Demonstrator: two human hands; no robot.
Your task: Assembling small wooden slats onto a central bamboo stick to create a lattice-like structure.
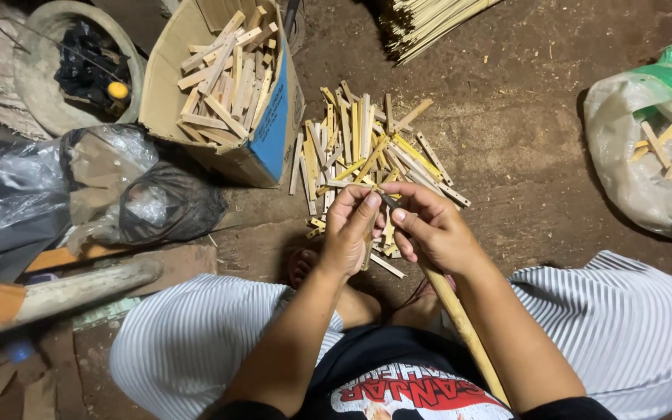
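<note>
Both my hands meet over the stick pile.
My left hand pinches a strip; my right hand grips a blade, wrists bent inward.

Cardboard box, black plastic bag

Left hand, right hand gripping bamboo strip, stick pile beyond

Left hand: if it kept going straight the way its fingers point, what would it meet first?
Most likely the heap of short bamboo strips on the dirt floor, just beyond the left hand. Depth is hard to judge, so it might pass above them.
</note>
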